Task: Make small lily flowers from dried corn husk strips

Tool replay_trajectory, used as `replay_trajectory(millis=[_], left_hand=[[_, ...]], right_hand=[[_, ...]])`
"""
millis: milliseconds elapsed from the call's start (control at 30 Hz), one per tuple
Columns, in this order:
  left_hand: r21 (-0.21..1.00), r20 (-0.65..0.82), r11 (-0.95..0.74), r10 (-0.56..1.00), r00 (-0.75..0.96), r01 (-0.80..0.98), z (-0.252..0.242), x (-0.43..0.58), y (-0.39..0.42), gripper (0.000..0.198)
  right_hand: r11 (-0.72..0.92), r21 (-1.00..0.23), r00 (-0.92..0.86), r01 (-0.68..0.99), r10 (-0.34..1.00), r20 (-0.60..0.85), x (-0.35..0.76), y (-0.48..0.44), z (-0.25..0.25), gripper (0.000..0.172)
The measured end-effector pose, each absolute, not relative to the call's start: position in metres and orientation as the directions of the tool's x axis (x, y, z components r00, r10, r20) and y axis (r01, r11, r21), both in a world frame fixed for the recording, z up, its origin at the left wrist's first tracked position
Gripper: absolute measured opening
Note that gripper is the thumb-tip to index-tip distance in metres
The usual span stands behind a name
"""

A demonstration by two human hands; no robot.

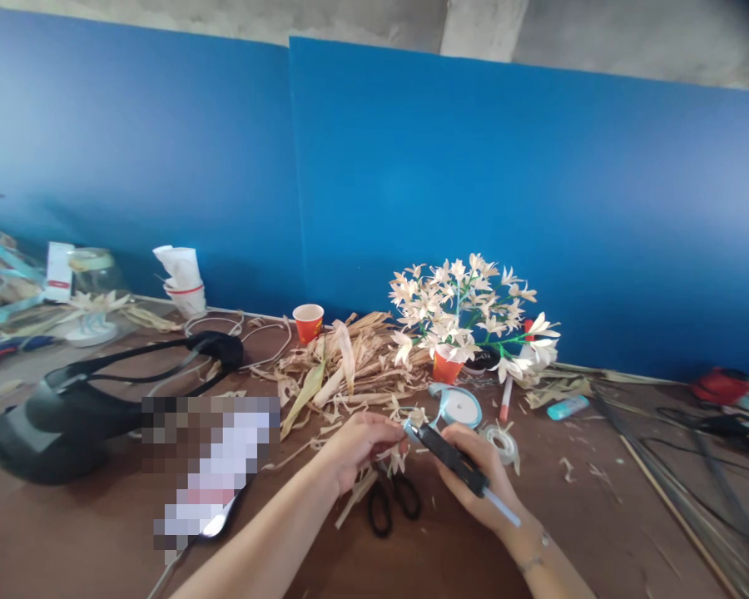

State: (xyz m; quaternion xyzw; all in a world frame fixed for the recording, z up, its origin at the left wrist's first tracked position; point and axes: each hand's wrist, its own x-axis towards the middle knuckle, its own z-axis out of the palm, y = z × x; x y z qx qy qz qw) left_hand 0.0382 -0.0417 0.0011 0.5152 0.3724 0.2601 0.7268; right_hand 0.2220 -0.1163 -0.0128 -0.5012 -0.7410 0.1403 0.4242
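My right hand (483, 474) is wrapped round a black glue gun (453, 459), with a whitish glue stick (503, 507) jutting from its rear end. The gun's tip points up and left, close to the fingers of my left hand (365, 441). Those fingers are pinched on a small pale husk flower (398, 460), partly hidden by the hand. Below it lie black-handled scissors (380, 509), their blades covered. Just beyond my hands are a roll of light-blue ribbon (460, 408) and a roll of clear tape (503, 445).
Dried corn husks (349, 358) are heaped behind my hands. Husk flowers (462, 308) on green stems stand in a red paper cup (446, 366). Another red cup (308, 324) is left of them. A black visor (62, 424) and a blurred phone (221, 466) lie left; cables (717, 441) lie right.
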Motion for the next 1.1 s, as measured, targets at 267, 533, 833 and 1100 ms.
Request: replay_trajectory(millis=[267, 533, 833, 1100], left_hand=[[0.962, -0.201, 0.269, 0.793, 0.574, -0.035, 0.0058, 0.0392, -0.0445, 0.018], [0.968, -0.186, 0.249, 0.793, 0.580, -0.030, 0.0040, 0.0387, -0.0438, 0.017], [0.967, -0.198, 0.256, 0.788, 0.583, -0.018, 0.0018, 0.0386, -0.0437, 0.021], [0.970, -0.196, 0.243, 0.791, 0.580, -0.004, 0.0001, 0.0381, -0.0432, 0.020]], right_hand=[[0.456, -0.612, -0.185, 0.646, 0.871, 0.454, 0.2234, -0.1172, -0.0111, 0.007], [0.432, -0.602, -0.162, 0.672, 0.878, 0.450, 0.2224, -0.1163, -0.0107, 0.009], [0.436, -0.611, -0.163, 0.660, 0.878, 0.451, 0.2228, -0.1157, -0.0111, 0.011], [0.433, -0.608, -0.143, 0.666, 0.873, 0.466, 0.2232, -0.1154, -0.0116, 0.014]])
